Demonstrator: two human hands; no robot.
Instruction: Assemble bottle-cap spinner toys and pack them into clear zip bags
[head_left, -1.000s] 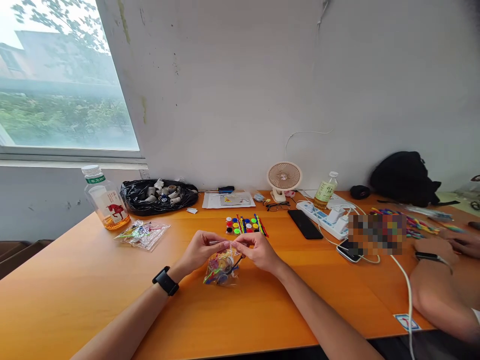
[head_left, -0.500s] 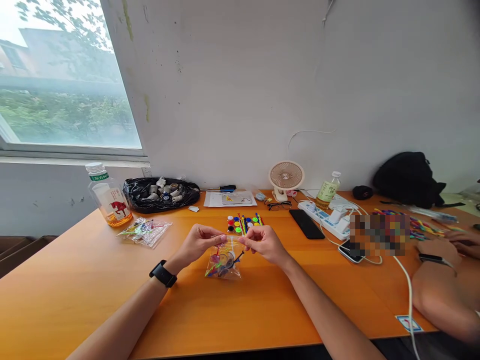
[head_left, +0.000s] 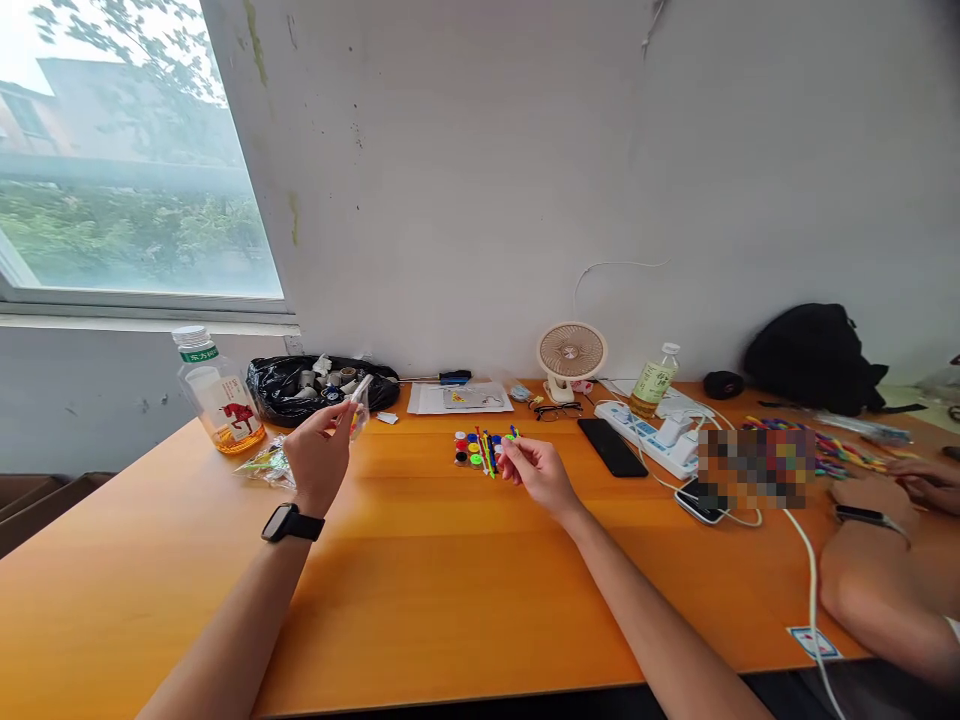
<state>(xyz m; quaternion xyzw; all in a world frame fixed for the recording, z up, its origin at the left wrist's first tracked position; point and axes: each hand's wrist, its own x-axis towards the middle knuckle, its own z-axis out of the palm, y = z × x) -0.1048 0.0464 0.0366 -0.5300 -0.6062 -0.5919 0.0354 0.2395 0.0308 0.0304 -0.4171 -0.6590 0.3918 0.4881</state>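
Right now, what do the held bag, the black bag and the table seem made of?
Held bag: probably thin plastic, glossy; see-through, with glints.
Black bag: likely thin plastic, shiny; bright creases.
Table: wood or laminate, satin; faint streaks and soft reflections leave it open.

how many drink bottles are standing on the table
2. The bottle with the red animal label stands at the left, beside the black plastic bag; the green-labelled bottle stands right of the fan, behind the power strip. Others may be hidden.

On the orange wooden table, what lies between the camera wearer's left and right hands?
In the head view: small round multicoloured pieces and thin multicoloured sticks, nearer the right hand.
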